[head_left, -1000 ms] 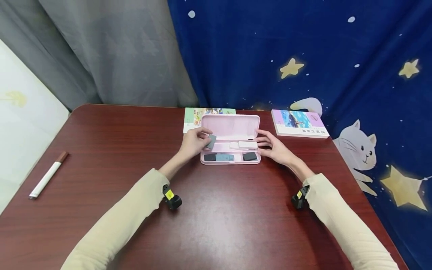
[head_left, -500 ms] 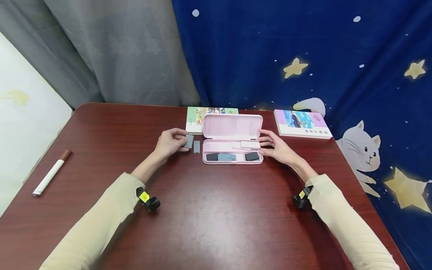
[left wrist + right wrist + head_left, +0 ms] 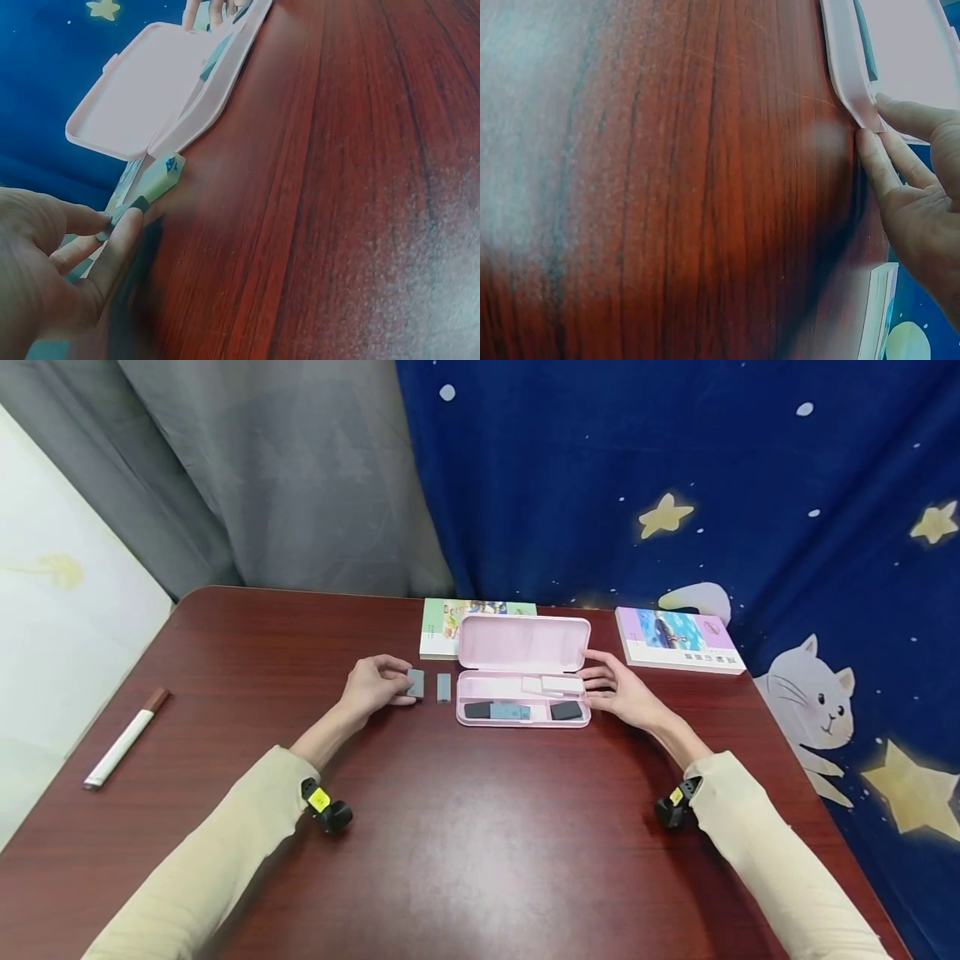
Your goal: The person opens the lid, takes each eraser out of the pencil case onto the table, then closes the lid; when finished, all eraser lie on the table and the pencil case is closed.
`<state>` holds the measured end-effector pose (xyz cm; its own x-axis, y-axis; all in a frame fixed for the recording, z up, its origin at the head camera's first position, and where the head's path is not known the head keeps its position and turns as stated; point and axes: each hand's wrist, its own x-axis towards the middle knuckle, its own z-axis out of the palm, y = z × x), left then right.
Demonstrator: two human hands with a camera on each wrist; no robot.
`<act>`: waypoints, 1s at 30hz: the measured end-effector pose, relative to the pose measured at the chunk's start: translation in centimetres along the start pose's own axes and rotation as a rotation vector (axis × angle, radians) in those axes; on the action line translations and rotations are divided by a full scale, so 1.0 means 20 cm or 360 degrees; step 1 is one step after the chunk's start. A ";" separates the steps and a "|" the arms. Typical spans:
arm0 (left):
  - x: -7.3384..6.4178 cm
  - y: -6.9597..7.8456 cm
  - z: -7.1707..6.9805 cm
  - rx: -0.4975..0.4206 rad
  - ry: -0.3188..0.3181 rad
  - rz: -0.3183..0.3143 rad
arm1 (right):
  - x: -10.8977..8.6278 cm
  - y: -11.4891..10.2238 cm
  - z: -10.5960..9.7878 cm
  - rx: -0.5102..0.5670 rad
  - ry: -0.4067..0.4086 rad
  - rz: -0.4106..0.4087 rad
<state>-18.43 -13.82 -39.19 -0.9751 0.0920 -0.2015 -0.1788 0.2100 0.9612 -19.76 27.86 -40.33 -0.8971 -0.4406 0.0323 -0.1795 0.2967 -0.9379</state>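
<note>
Thumb and fingers of my left hand pinch a small grey eraser, close over the table left of the pink pencil case. Between that hand and the case lies another small grey-blue eraser; in the left wrist view this lying eraser shows a dark blue mark. The case stands with its lid raised. White pieces lie in its rear part; a black-and-blue eraser and a black block in front. My right hand touches the case's right end with spread fingers.
Behind the case lies a green-covered book, partly hidden by the lid. A purple-and-blue book is at the back right. A white marker with a brown cap lies far left. Curtains hang behind the table.
My left hand has moved left from over the case with the grey eraser, then lowered it towards the table. The lying eraser came into sight. My right hand stays at the case's end.
</note>
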 end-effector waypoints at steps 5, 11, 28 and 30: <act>0.00 0.00 0.03 0.0009 0.0000 0.0010 | 0.00 0.00 0.00 -0.0006 -0.0011 -0.0002; 0.01 -0.01 0.04 0.0042 0.0018 0.0024 | 0.00 0.00 0.00 -0.0009 -0.0019 0.0012; 0.04 0.01 0.07 0.0492 0.0085 0.0149 | 0.01 -0.01 -0.01 -0.0046 -0.0050 0.0038; 0.03 0.01 0.07 0.0513 0.0079 0.0150 | 0.01 -0.01 -0.01 -0.0044 -0.0042 0.0044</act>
<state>-18.95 -12.33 -39.44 -0.9920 0.0798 -0.0976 -0.0448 0.5006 0.8645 -19.96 27.90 -39.99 -0.8910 -0.4540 -0.0026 -0.1665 0.3322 -0.9284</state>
